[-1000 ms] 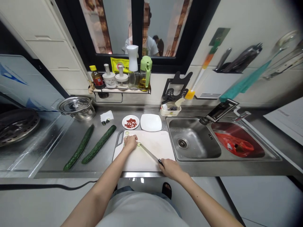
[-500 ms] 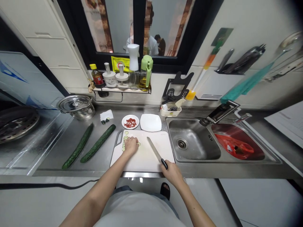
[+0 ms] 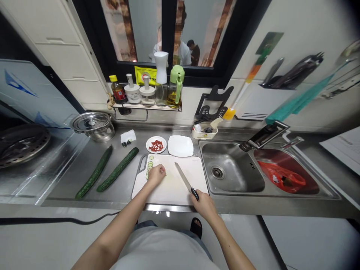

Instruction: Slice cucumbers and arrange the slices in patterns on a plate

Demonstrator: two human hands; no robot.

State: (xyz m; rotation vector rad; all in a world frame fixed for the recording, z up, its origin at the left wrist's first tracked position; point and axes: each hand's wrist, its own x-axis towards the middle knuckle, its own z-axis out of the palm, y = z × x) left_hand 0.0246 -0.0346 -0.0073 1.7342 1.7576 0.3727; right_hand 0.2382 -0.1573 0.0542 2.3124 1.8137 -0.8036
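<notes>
My right hand [image 3: 204,205] grips the black handle of a kitchen knife [image 3: 184,178], its blade pointing up and left over the white cutting board [image 3: 174,195]. On the board's left part, my left hand [image 3: 156,175] has its fingers curled together. A pale green bit shows beside its fingertips, but what they hold, if anything, is hidden. Several cucumber slices [image 3: 150,165] lie in an overlapping row just left of that hand, partly covered by it. Two whole cucumbers [image 3: 118,169] rest on the steel counter to the left of the board.
Behind the board stand a plate of chopped red bits [image 3: 156,145] and a white plate [image 3: 180,146]. A lidded steel pot [image 3: 94,125] is at the back left. The double sink [image 3: 233,168] adjoins on the right, with a red plastic bag [image 3: 282,178] in its far basin.
My left hand has shifted slightly and its fingers have curled in, uncovering more of the slices. The knife and my right hand stay nearly still. The view has shifted slightly.
</notes>
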